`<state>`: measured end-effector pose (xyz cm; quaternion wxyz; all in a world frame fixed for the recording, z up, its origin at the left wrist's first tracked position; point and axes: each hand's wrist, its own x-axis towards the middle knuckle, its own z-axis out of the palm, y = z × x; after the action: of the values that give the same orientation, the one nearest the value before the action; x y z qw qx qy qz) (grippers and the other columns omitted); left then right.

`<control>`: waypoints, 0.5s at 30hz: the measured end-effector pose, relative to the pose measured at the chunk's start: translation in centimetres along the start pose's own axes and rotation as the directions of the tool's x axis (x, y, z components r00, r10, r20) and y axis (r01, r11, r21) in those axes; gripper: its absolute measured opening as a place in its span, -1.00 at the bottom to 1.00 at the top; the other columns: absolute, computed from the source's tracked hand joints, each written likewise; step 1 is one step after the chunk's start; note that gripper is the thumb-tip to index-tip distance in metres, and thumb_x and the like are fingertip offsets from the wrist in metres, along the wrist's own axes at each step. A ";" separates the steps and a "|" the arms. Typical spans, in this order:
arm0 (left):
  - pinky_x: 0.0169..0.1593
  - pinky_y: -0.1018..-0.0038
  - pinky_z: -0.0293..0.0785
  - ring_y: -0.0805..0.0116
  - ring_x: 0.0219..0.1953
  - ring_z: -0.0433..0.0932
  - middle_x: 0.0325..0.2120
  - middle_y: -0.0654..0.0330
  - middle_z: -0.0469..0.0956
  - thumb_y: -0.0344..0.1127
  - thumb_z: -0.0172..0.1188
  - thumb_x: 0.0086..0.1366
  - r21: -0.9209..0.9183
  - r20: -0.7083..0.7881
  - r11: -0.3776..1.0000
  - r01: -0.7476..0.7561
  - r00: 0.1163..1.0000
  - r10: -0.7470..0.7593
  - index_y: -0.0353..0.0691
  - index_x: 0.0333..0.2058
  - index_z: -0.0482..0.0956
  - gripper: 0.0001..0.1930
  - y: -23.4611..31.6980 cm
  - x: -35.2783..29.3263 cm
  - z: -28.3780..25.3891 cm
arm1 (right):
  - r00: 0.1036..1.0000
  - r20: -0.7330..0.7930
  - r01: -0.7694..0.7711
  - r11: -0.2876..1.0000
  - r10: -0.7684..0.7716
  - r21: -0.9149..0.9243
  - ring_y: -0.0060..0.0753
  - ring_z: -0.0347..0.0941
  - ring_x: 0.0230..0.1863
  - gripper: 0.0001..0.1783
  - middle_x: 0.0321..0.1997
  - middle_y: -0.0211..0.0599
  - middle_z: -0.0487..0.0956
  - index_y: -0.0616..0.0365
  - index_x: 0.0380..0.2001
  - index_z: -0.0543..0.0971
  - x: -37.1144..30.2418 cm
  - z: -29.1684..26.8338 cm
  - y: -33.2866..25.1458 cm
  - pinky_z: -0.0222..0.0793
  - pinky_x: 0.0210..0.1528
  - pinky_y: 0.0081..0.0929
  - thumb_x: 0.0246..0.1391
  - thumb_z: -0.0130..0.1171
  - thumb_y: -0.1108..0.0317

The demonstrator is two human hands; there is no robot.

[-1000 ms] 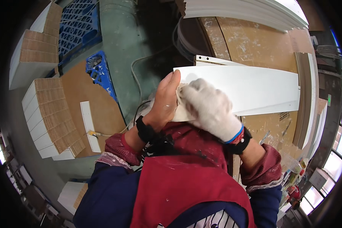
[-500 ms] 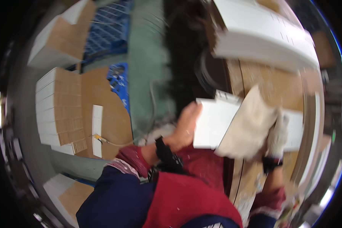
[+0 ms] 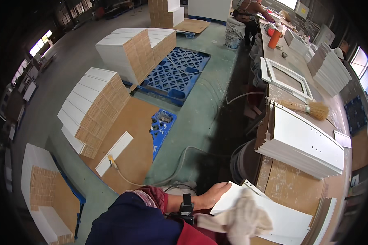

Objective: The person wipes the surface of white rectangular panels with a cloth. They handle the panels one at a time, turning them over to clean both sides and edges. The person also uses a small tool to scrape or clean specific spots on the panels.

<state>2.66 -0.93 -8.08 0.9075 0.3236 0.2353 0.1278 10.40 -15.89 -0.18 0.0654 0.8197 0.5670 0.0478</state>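
Note:
My bare left hand (image 3: 213,196), a black band at its wrist, grips the left end of a white panel (image 3: 284,214) on the bench. The thumb side lies along the panel's edge, and the other fingers are partly hidden. Over the panel, my gloved right hand (image 3: 246,206) is bunched in a beige cloth (image 3: 233,220) that touches the white face. Motion smears this hand, and its fingers blend with the cloth. A narrow white strip with holes (image 3: 255,190) shows behind the panel's far edge.
A stack of white panels (image 3: 306,139) stands farther along the bench, with a straw brush (image 3: 315,109) and white frame (image 3: 288,79) beyond. Panel stacks (image 3: 98,106), a blue pallet (image 3: 176,73) and an air gun with hose (image 3: 111,160) are at left. Another person (image 3: 249,12) is far off.
The view has tilted up, showing more of the room. My right hand and the cloth have moved left along the panel, toward my left hand. My left hand still grips the panel's end.

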 end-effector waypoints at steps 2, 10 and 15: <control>-0.05 0.47 0.42 0.44 -0.16 0.50 -0.20 0.15 0.52 -0.11 -0.18 0.43 -0.003 0.038 1.000 0.019 0.999 -0.019 -0.36 -0.10 0.43 -0.61 0.8 -0.6 0.4 | 0.963 -0.020 -0.270 0.960 0.269 -0.069 -0.09 0.15 0.30 -0.36 0.31 -0.06 0.22 0.17 0.21 0.25 -1.6 1.9 5.2 0.03 0.25 -0.08 0.07 0.01 0.16; -0.03 0.47 0.41 0.45 -0.14 0.48 -0.19 0.19 0.50 -0.13 -0.15 0.43 -0.062 0.017 0.998 0.023 1.000 -0.022 -0.33 -0.08 0.39 -0.64 -0.6 -0.4 0.4 | 0.868 0.035 -0.493 0.852 0.495 0.175 0.16 0.01 0.31 -0.42 0.30 0.10 0.16 0.17 0.23 0.22 -7.2 1.4 14.4 -0.04 0.29 -0.03 0.23 -0.15 0.07; -0.03 0.50 0.40 0.51 -0.14 0.45 -0.18 0.24 0.49 -0.20 -0.03 0.38 0.041 -0.006 0.999 0.009 1.000 -0.009 -0.29 -0.08 0.42 -0.71 1.3 -1.6 0.2 | 0.998 0.067 -0.018 0.985 0.007 0.170 0.16 0.02 0.31 -0.39 0.33 -0.22 0.20 -0.11 0.20 0.30 -1.2 -3.5 -0.9 -0.12 0.19 0.33 0.10 -0.02 -0.05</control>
<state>1.32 -0.64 -6.57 0.9006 0.3406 0.2420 0.1199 8.62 -16.50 3.11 0.0137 0.8269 0.5615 -0.0277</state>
